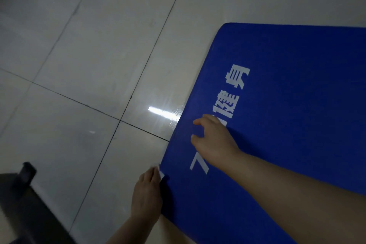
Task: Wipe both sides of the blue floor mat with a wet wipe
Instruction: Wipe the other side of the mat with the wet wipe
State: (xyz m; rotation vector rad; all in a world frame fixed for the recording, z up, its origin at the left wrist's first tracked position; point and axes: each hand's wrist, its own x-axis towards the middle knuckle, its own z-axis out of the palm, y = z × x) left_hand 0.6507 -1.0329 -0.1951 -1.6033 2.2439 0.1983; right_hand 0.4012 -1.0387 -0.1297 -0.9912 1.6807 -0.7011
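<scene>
The blue floor mat (287, 105) with white printed characters fills the right half of the view, lying on the tiled floor. My right hand (213, 136) rests on top of the mat near its left edge, fingers curled and slightly apart. My left hand (147, 194) is at the mat's left edge lower down, fingers closed around that edge. A small strip of white, perhaps the wet wipe (161, 172), shows at its fingertips against the mat's edge; most of it is hidden.
Glossy pale floor tiles (89, 65) with dark grout lines spread to the left, with a bright light reflection beside the mat. A dark piece of furniture (25, 204) stands at the bottom left corner.
</scene>
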